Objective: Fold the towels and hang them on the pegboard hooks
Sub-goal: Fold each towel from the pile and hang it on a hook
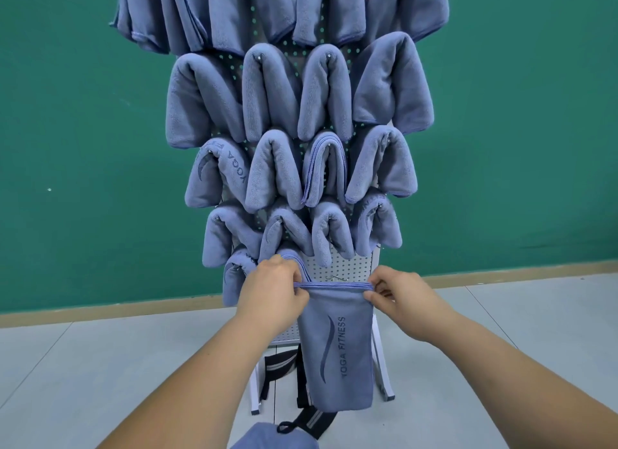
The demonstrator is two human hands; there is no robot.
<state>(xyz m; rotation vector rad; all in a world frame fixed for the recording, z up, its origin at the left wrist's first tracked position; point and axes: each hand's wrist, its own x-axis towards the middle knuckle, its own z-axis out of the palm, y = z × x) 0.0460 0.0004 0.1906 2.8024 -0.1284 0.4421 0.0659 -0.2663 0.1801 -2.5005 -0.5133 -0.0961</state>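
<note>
— Low on the pegboard point(347, 264), toward six o'clock, what do the hands have?
— One folded towel point(336, 348): a long, narrow slab of smooth blue-grey cloth hanging straight down. "YOGA FITNESS" and a curved stroke are printed along it. Its stacked, stitched edges make a taut horizontal band at the top.
— And the grip?
— The left hand point(271, 295) pinches the band's nine o'clock end between thumb and curled fingers. The right hand point(404, 301) pinches the three o'clock end the same way. Both grips are narrow, closed on cloth.
— Is it on a peg?
— A thin wire hook point(334, 277) shows just at twelve o'clock of the band, on bare white perforated metal. Whether the cloth touches it, I can't tell.
— What does the board carry?
— The hung towels point(204, 104) are fleecy and the same blue, each draped into a soft inverted V, in rows of four rising toward twelve o'clock. Two more hang at ten o'clock of the held one, the nearer partly behind the left hand.
— Any bags?
— Black straps point(277, 368) with grey stripes lie by the stand's feet on the pale floor point(100, 365); what they belong to, or what it holds, is hidden. A blue cloth lump point(274, 437) sits at six o'clock, cut by the frame's edge.
</note>
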